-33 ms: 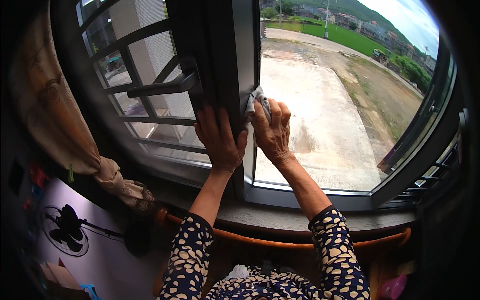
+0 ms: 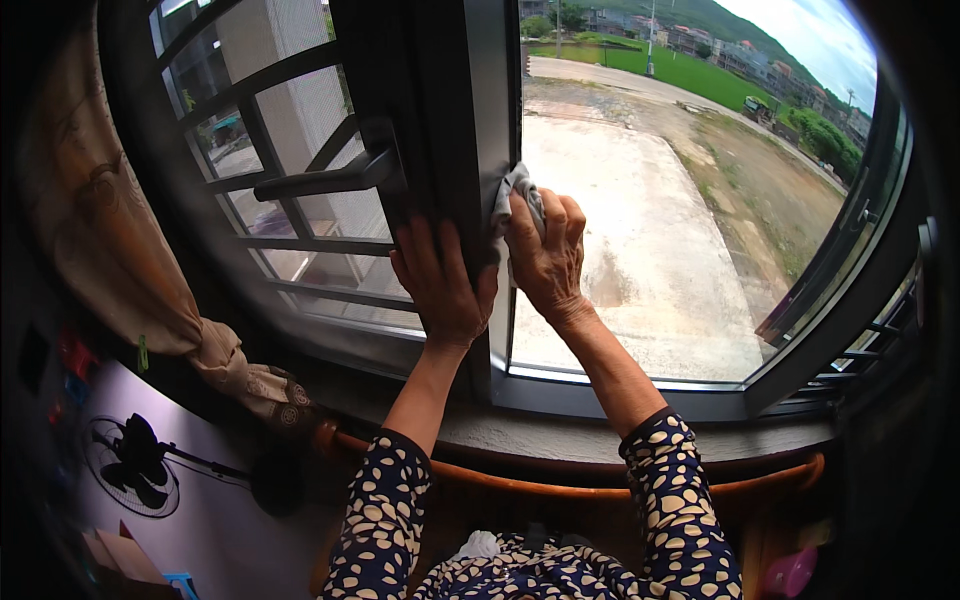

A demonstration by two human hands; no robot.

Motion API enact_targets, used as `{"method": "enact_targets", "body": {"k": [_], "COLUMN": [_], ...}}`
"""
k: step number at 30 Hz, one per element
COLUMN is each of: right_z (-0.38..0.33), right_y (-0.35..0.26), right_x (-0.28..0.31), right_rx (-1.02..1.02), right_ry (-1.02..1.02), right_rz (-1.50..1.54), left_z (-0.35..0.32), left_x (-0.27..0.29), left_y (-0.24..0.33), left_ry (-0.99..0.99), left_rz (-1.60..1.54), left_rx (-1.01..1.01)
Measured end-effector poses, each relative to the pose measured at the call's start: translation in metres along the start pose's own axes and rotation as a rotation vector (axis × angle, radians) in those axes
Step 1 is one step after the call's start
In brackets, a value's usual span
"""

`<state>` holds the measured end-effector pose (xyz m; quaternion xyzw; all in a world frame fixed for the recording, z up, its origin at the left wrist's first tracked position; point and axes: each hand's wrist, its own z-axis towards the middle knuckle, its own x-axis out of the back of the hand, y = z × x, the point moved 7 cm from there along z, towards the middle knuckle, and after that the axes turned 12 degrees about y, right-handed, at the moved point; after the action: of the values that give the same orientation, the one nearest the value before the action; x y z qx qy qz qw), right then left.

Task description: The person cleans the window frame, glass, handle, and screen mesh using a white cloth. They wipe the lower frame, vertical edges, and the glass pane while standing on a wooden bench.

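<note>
Two hands work at the dark window frame [image 2: 440,130]. The right hand [image 2: 548,255] is clenched around a crumpled pale cloth [image 2: 515,192] and presses it against the frame's edge beside the glass pane [image 2: 650,240]. The left hand [image 2: 440,285] lies flat and spread on the frame, grasping nothing, just below the long dark handle [image 2: 320,182]. Nothing has visibly changed from the other view of this instant, so the wiping looks to be in mid-pass on this upright. Farther out, a tied-back beige curtain [image 2: 120,260] hangs at left, a standing fan [image 2: 130,470] sits below it, and an orange-edged ledge [image 2: 600,490] runs under the sill.
</note>
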<state>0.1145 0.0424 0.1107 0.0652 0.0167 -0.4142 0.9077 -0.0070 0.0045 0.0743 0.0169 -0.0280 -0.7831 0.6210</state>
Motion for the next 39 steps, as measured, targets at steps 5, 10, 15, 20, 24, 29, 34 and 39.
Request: {"method": "enact_targets", "body": {"k": [5,10,15,20,24,29,34,39], "right_z": [0.068,0.137,0.163,0.140,0.148,0.151,0.140,0.165], "right_y": [0.009,0.021,0.012,0.021,0.052,0.098,0.107,0.082], "right_x": [-0.008,-0.018,-0.013,-0.012,0.006,0.048,0.060,0.040], "right_rx": [0.065,0.146,-0.021,0.149,0.254,0.076,-0.051,0.012], "right_ry": [0.155,0.274,0.425,0.357,0.471,0.667,0.660,0.641], "right_rz": [-0.111,-0.231,-0.318,-0.216,-0.239,-0.156,-0.624,-0.582], "left_z": [-0.006,-0.009,-0.011,-0.012,-0.010,-0.008,-0.009,-0.010], "left_x": [-0.005,-0.006,-0.007,-0.009,-0.006,-0.006,-0.006,-0.010], "left_y": [-0.001,0.000,-0.003,-0.002,-0.004,-0.004,0.000,0.003], "left_ry": [0.010,0.031,0.035,0.044,0.053,0.056,0.033,0.053], "left_rz": [0.060,0.030,0.003,0.005,0.022,-0.008,0.002,-0.014], "left_rx": [-0.065,-0.081,-0.070,-0.063,-0.081,-0.083,-0.065,-0.083]}}
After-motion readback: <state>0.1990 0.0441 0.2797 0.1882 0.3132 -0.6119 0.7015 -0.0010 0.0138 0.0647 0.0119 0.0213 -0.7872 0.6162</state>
